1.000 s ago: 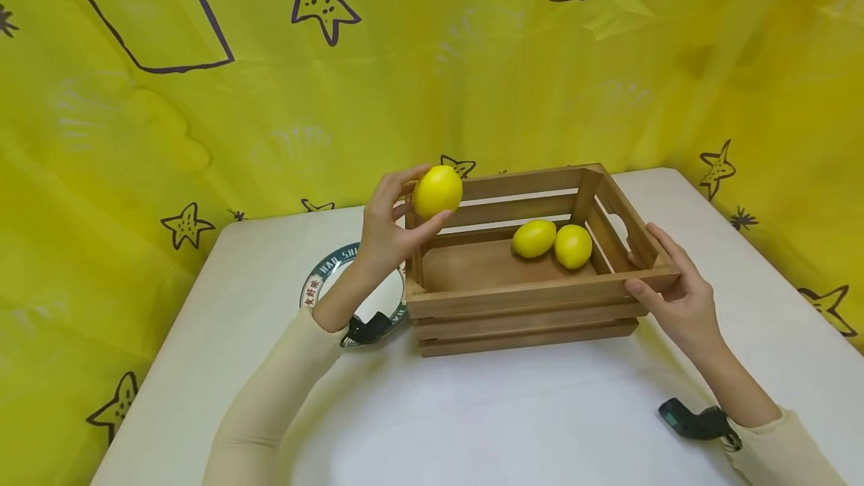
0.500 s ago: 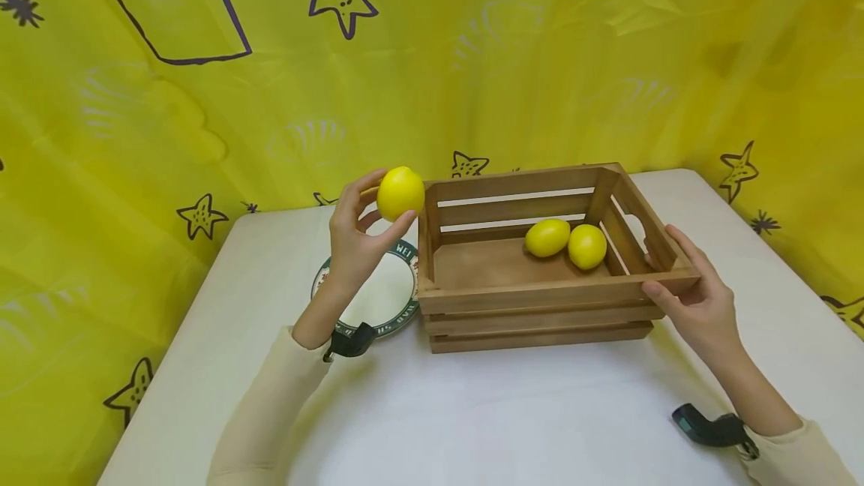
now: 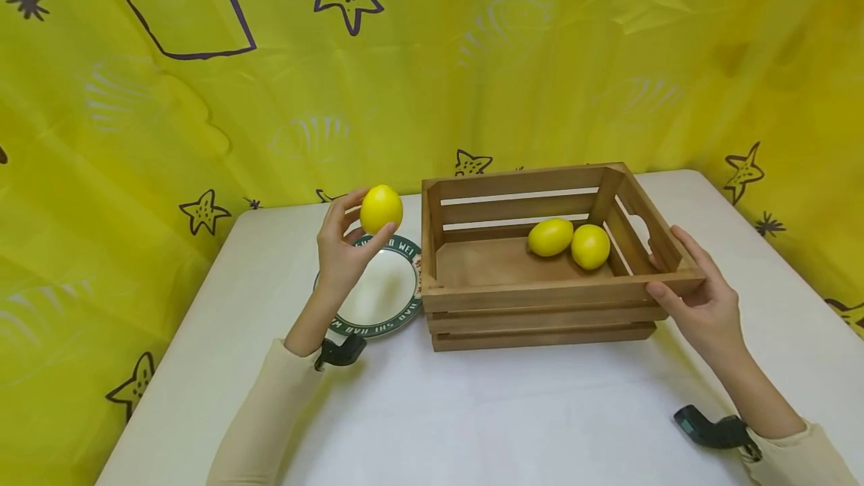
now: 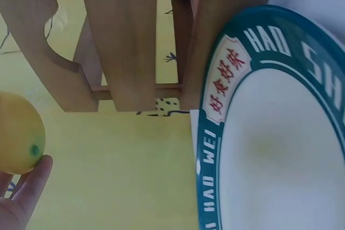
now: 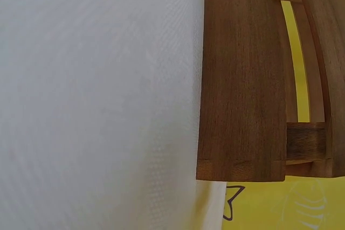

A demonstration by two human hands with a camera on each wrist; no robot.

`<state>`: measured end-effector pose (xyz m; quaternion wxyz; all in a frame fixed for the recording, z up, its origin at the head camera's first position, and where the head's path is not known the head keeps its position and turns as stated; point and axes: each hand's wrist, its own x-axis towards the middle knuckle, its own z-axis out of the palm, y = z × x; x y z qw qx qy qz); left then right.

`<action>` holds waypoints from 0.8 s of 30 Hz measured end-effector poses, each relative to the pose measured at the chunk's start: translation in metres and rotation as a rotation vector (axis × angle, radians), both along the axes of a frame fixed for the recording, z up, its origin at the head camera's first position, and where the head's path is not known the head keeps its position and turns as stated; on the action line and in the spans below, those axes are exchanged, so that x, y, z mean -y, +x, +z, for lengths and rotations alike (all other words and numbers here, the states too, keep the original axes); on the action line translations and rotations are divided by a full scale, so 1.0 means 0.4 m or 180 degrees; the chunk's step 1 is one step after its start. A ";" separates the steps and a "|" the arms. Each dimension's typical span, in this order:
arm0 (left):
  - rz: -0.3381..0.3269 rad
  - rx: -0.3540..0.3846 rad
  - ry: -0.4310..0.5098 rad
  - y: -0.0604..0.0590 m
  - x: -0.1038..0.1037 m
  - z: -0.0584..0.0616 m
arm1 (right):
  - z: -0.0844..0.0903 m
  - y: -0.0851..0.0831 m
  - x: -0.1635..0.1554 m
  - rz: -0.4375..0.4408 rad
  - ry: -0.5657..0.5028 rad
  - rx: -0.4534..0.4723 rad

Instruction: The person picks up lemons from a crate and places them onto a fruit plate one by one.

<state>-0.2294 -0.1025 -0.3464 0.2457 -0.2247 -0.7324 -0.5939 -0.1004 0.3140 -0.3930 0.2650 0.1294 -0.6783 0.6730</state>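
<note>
My right hand (image 3: 702, 306) sits nearest me at about 4 o'clock on the table (image 3: 513, 411), its grip curled round the near right corner of the wooden crate (image 3: 540, 298), thumb on the front rail and fingers over the side panel. I judge that this hold wants to be firm and level, so the crate does not slide on the smooth white cloth.

At 10 o'clock my left hand (image 3: 340, 250) is raised off the table with its grip closed on a lemon (image 3: 381, 208), thumb on one side and fingertips (image 4: 33, 179) on the other. The lemon hangs in the air, above the far rim of the plate (image 3: 378, 295) and just left of the crate's left wall, touching neither. To do this well, I think I should keep the pinch across the fruit's widest part, since it is round and could roll out, and keep it clear of the crate.

Farther off, at 1 o'clock inside the crate, two more lemons (image 3: 570, 241) lie touching each other near the back right corner.
</note>
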 end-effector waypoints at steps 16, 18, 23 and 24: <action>0.0444 0.0441 -0.0359 0.006 0.055 -0.054 | -0.001 -0.002 0.001 0.0226 -0.0109 -0.0070; 0.0461 0.0545 -0.0446 -0.006 0.069 -0.076 | -0.001 -0.002 0.003 0.0211 -0.0115 -0.0058; 0.0358 0.0682 -0.0618 -0.027 0.082 -0.100 | 0.000 0.001 -0.003 0.0194 -0.0053 -0.0082; 0.0324 0.0680 -0.0660 -0.033 0.082 -0.103 | 0.000 0.004 -0.006 0.0181 -0.0034 -0.0095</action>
